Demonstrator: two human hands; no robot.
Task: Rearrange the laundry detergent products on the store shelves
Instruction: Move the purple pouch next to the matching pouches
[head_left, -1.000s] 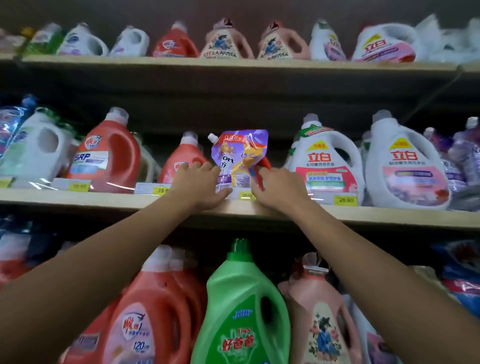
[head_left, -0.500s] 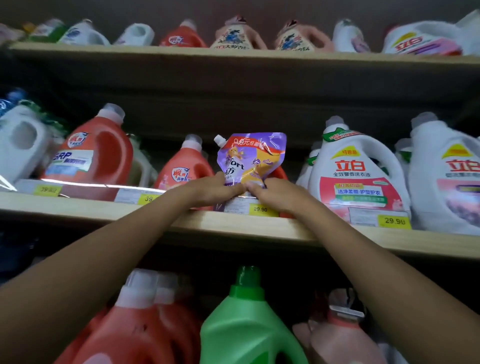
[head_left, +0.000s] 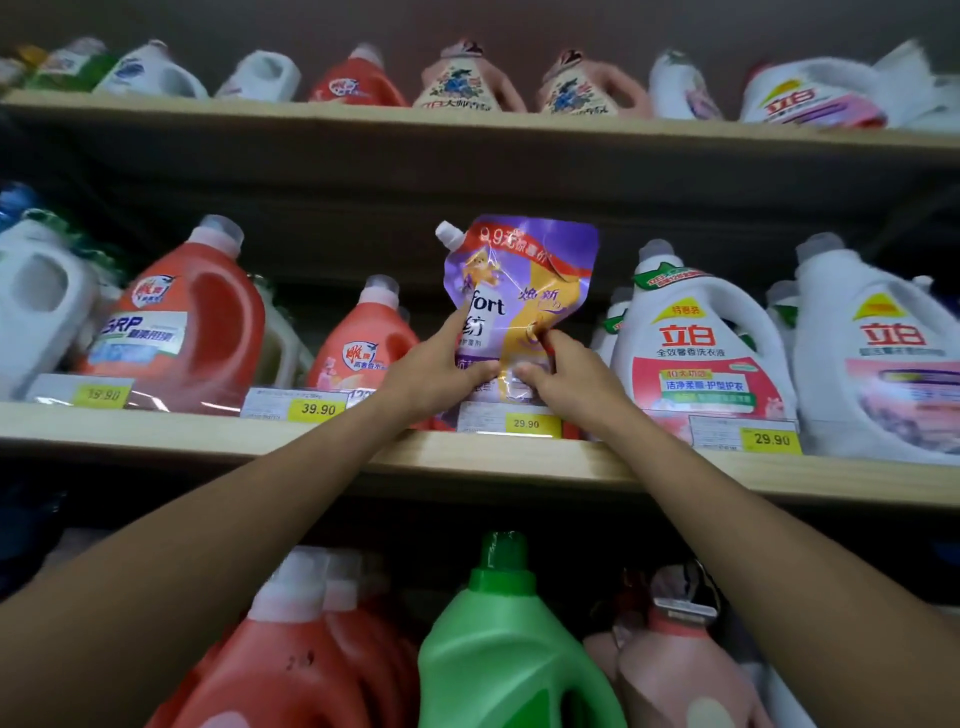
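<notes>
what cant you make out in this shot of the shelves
Head view only:
- Purple pouch: its lower part is covered by the left hand, right hand and a price tag.
- Price tag small print: too small to read.
- Top-shelf pink bottle: label blurred, base hidden by the shelf edge.
- White bottle at far left: cut off by the frame edge.

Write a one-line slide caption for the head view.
Left hand and right hand hold a purple pouch upright at the middle shelf, between a red jug and a white jug.
</notes>
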